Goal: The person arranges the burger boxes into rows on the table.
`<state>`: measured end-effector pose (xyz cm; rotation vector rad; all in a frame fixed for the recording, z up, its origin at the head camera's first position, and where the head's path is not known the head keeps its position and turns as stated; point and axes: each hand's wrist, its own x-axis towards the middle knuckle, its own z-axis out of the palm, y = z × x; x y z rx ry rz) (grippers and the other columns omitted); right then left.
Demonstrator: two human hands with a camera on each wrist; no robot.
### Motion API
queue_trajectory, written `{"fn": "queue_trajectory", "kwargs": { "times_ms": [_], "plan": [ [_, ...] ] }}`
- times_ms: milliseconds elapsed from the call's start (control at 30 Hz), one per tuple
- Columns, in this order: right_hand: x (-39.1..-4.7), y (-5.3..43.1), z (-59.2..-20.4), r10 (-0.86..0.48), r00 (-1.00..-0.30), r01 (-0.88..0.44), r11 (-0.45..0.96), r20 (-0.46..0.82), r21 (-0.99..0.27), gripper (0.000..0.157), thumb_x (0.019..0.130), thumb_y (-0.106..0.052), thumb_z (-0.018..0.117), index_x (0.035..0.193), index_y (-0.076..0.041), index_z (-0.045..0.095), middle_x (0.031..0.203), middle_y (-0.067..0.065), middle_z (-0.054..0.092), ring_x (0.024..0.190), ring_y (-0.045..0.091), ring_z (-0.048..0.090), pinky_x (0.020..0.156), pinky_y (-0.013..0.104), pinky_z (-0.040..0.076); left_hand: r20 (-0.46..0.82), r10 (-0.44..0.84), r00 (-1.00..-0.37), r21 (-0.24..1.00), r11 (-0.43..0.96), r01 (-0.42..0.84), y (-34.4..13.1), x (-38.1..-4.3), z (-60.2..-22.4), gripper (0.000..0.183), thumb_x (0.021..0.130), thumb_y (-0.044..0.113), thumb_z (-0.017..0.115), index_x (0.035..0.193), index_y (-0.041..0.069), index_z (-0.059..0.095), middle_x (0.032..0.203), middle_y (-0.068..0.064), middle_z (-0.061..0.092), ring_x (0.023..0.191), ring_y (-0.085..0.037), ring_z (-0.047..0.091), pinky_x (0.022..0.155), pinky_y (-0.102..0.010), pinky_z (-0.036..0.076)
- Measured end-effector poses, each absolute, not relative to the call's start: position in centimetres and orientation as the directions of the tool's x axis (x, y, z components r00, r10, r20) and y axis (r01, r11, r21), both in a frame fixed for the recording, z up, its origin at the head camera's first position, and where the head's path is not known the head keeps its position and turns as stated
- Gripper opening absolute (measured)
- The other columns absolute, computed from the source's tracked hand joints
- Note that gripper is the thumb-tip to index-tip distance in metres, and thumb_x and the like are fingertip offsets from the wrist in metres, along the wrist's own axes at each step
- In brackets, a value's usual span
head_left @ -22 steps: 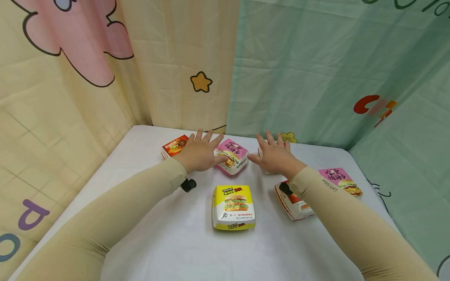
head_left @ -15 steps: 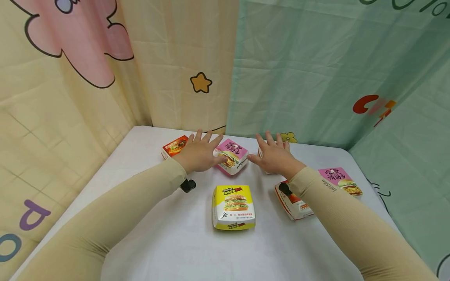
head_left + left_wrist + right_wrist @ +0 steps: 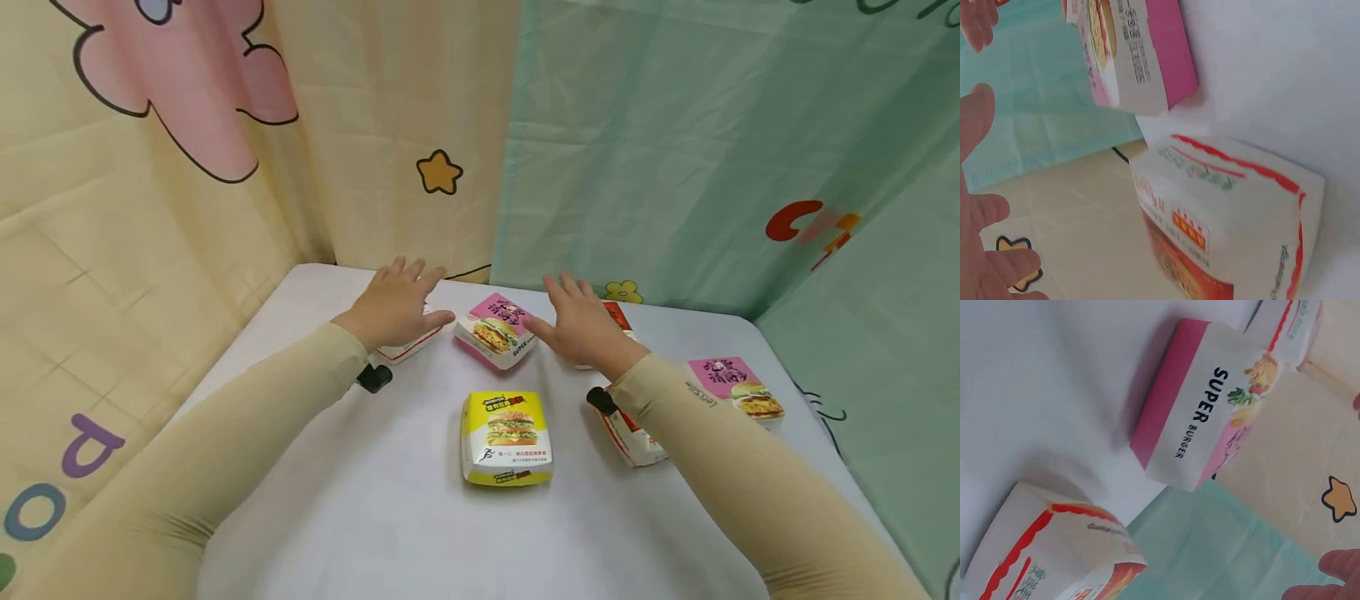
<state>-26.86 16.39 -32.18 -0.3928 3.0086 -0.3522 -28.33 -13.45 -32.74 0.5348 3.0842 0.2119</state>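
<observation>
My left hand point(image 3: 397, 304), fingers spread, hovers over a red-and-white burger box point(image 3: 411, 345) at the back left and hides much of it. In the left wrist view, a gap separates the hand from that box point(image 3: 1229, 212). A pink-and-white burger box point(image 3: 495, 329) lies between the two hands. My right hand point(image 3: 587, 327) is held palm down with straight fingers above another red-and-white burger box point(image 3: 617, 317), which it partly covers. The right wrist view shows this box point(image 3: 1054, 550) at lower left, apart from the fingers point(image 3: 1341, 565). Neither hand holds anything.
A yellow-and-white burger box point(image 3: 507, 437) sits front centre on the white table point(image 3: 360, 508). Under the right forearm is a red-and-white box point(image 3: 637, 442), partly hidden. Farther right lies a second pink box point(image 3: 735, 387). Curtains point(image 3: 637, 150) hang behind the table.
My left hand has moved left and back, uncovering the side of the box below it. The right hand has shifted slightly, showing more of its box. The head view has turned a little left.
</observation>
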Motion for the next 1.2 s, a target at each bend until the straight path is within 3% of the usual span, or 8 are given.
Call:
{"fn": "queue_trajectory", "kwargs": {
  "times_ms": [267, 400, 533, 733, 1200],
  "plan": [
    [-27.1, 12.2, -31.9, -0.301, -0.953, -0.26, 0.878, -0.043, -0.401, 0.089, 0.103, -0.053, 0.061, 0.17, -0.014, 0.017, 0.178, 0.015, 0.01, 0.164, 0.042, 0.007, 0.129, 0.064, 0.018, 0.006, 0.304, -0.953, 0.183, 0.936, 0.3, -18.7, -29.1, -32.9, 0.084, 0.102, 0.057, 0.059, 0.167, 0.014, 0.027, 0.172, -0.023, 0.027, 0.158, -0.054, 0.017, 0.13, -0.065, 0.013],
    [-27.1, 10.3, -31.7, -0.325, -0.944, -0.265, 0.851, -0.059, -0.454, 0.087, 0.103, -0.05, 0.062, 0.169, -0.014, 0.019, 0.178, 0.014, 0.013, 0.164, 0.037, 0.013, 0.129, 0.06, 0.022, -0.03, 0.284, -0.958, 0.218, 0.937, 0.271, -20.2, -29.1, -33.1, 0.083, 0.103, 0.055, 0.058, 0.167, 0.013, 0.026, 0.172, -0.022, 0.027, 0.16, -0.049, 0.017, 0.13, -0.065, 0.013],
    [-27.0, 9.1, -31.6, -0.34, -0.938, -0.271, 0.843, -0.07, -0.465, 0.087, 0.103, -0.051, 0.062, 0.169, -0.014, 0.02, 0.177, 0.012, 0.015, 0.164, 0.034, 0.019, 0.13, 0.056, 0.024, -0.04, 0.285, -0.958, 0.253, 0.93, 0.266, -21.0, -29.0, -33.4, 0.084, 0.103, 0.054, 0.059, 0.167, 0.013, 0.026, 0.172, -0.02, 0.029, 0.16, -0.047, 0.019, 0.13, -0.064, 0.014],
    [-26.8, 7.9, -31.3, -0.372, -0.926, -0.3, 0.825, -0.06, -0.478, 0.088, 0.102, -0.052, 0.062, 0.169, -0.016, 0.019, 0.177, 0.009, 0.017, 0.163, 0.031, 0.02, 0.13, 0.053, 0.024, -0.03, 0.302, -0.953, 0.249, 0.925, 0.286, -21.3, -28.3, -33.5, 0.084, 0.102, 0.054, 0.06, 0.167, 0.013, 0.027, 0.171, -0.021, 0.03, 0.158, -0.053, 0.018, 0.129, -0.065, 0.014],
    [-26.4, 7.8, -31.9, -0.412, -0.91, -0.333, 0.804, -0.057, -0.493, 0.088, 0.103, -0.048, 0.064, 0.17, -0.017, 0.017, 0.178, 0.007, 0.014, 0.165, 0.029, 0.017, 0.132, 0.052, 0.021, -0.057, 0.276, -0.96, 0.296, 0.922, 0.248, -21.2, -27.6, -34.7, 0.085, 0.1, 0.055, 0.063, 0.168, 0.018, 0.028, 0.172, -0.018, 0.029, 0.158, -0.055, 0.016, 0.129, -0.067, 0.013]
  ]
}}
